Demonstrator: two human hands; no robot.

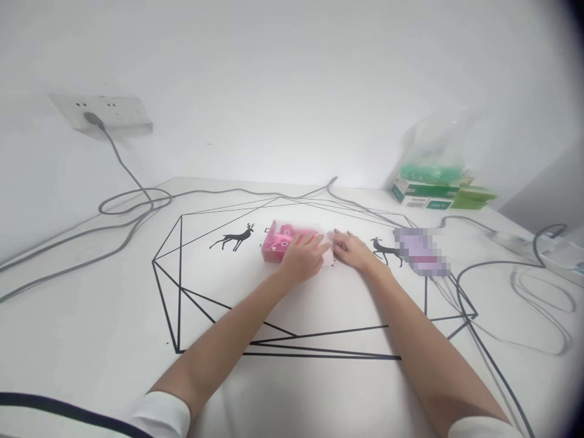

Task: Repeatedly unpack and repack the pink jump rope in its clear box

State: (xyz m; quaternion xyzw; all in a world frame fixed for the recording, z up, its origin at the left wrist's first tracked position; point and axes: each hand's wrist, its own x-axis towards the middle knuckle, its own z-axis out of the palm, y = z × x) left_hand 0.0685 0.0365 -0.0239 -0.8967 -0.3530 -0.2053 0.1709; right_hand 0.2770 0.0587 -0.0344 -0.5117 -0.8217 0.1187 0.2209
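A small pink box [275, 242] with clear sides lies on the white tabletop, and pink contents with round eye-like marks show through it. My left hand [302, 258] lies across its right half, fingers bent over the top and front, covering much of that part. At the box's right end is my right hand [350, 249], its fingers apart and pointing left. Its fingertips are beside a pale, see-through part of that end; whether they touch it I cannot tell.
A black deer print [235, 237] and black lines mark the tabletop. A blurred-out purple object [422, 252] lies to the right. Green-and-white boxes [426, 191] under a plastic bag [433, 152] stand at the back right. Grey cables [137, 222] run from a wall socket [109, 114] and along both sides.
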